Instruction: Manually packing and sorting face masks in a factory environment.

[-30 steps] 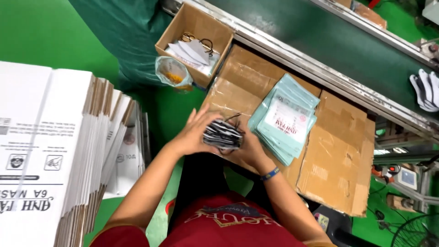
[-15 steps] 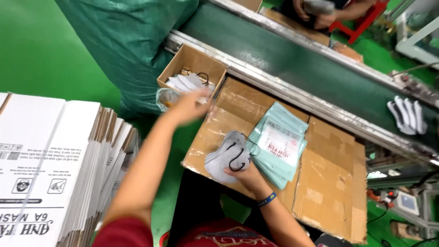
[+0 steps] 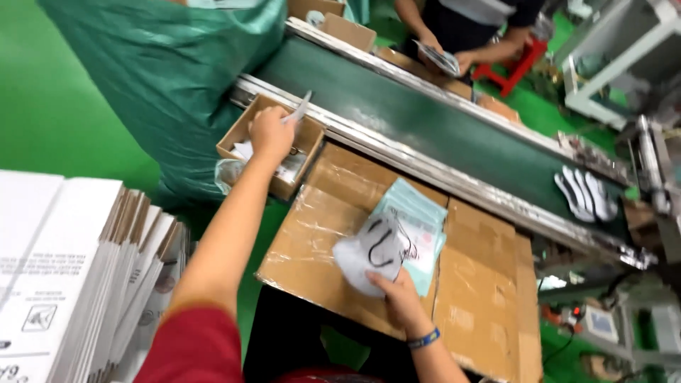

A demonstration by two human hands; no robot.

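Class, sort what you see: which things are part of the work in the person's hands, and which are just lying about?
In hand:
left hand lifting a thin strip over the small cardboard box
right hand on the stack of masks
teal pouches

Lying about:
flattened white cartons
green bag
masks on the conveyor

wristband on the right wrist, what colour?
Blue with a yellow patch; the wristband shows in the head view.

Bright green floor all round. Dark green conveyor belt w/ metal rails runs diagonally past a cardboard-topped bench; big green plastic bag hangs at left, white metal frame top right
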